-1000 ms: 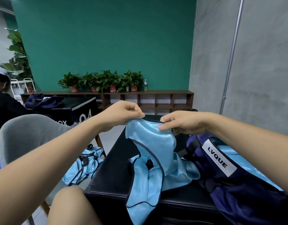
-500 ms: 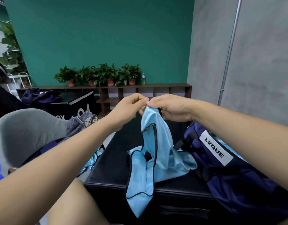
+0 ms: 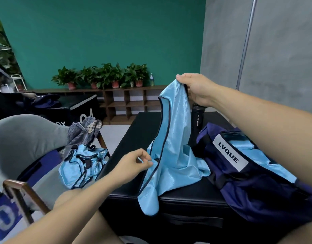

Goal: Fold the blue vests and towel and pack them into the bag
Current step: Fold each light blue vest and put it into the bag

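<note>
Head cam, looking down: the navy bag (image 3: pixel 257 187) slumps on the right end of a black padded bench (image 3: pixel 134 134), white LVQUE label facing up. Its open top shows some shiny light-blue cloth tucked inside. The vest (image 3: pixel 176 138) being worked on is the same thin, glossy blue mesh with dark piping round the edges. It's hoisted up over the bench, its lower part bunched on the top and one rounded end drooping over the front edge. The right hand (image 3: pixel 195 90) has its fingers curled round the top of the vest, and the left hand (image 3: pixel 134 164) pinches the piped edge lower down between thumb and fingertips. A black sports bottle (image 3: pixel 197 118) stands just behind the vest, partly hidden by it and by the right wrist. Off to the left, a pile (image 3: pixel 81 164) of more blue vests sits on a grey chair (image 3: pixel 20 138), with a striped cloth (image 3: pixel 83 131) with a plaid corner slumped behind it. Potted plants (image 3: pixel 102 74) line a wooden shelf (image 3: pixel 127 103) along the green wall.
</note>
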{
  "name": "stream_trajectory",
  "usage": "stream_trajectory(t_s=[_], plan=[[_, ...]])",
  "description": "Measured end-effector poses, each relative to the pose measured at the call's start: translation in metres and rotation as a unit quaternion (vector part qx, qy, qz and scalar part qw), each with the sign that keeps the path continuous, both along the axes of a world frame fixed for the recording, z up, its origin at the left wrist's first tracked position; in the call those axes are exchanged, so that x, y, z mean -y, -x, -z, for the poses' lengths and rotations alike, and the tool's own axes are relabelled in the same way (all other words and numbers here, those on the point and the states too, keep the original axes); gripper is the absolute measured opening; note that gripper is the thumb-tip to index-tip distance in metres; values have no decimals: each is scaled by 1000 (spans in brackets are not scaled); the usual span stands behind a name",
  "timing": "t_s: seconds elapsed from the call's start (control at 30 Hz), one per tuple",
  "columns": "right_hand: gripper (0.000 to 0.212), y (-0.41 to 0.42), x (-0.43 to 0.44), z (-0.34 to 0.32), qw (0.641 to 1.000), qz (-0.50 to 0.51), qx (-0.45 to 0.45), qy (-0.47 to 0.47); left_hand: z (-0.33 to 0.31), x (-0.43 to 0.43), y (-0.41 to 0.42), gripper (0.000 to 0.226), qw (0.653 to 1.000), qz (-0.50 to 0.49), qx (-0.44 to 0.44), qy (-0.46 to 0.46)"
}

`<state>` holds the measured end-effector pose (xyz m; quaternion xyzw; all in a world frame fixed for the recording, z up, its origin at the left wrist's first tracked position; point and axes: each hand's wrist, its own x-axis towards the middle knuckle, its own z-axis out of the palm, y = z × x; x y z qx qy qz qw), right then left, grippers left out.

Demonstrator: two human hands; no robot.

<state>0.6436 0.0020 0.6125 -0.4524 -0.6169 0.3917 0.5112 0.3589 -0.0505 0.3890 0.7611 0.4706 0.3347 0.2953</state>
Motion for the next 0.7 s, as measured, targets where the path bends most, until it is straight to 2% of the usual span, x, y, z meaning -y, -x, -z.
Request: stream_trajectory(t_s=[0.1,0.23,0.3,0.4,0.47,0.57,0.63,0.7], plan=[[30,-7,-3,-1,1000,13,-3,-2,15,9,2,20,998,41,-8,45],[31,-12,-2,0,999,31,6,-6,15,26,4,42,990,90,-29,104],[32,-14,-2,0,999,38,7,-7,13,31,9,44,986,113,-64,102],[32,-17,0,-3,999,44,5,-6,9,33,21,22,979,151,-97,99],[32,-17,1,-4,999,47,6,-4,8,34,25,16,977,161,-88,104],[31,-14,1,-5,999,44,4,-5,9,34,22,34,978,156,-66,121],[31,-11,3,-4,999,39,6,-4,15,33,16,43,978,150,-105,102],[32,-9,3,-4,999,37,7,-3,23,32,10,35,973,152,-168,43]])
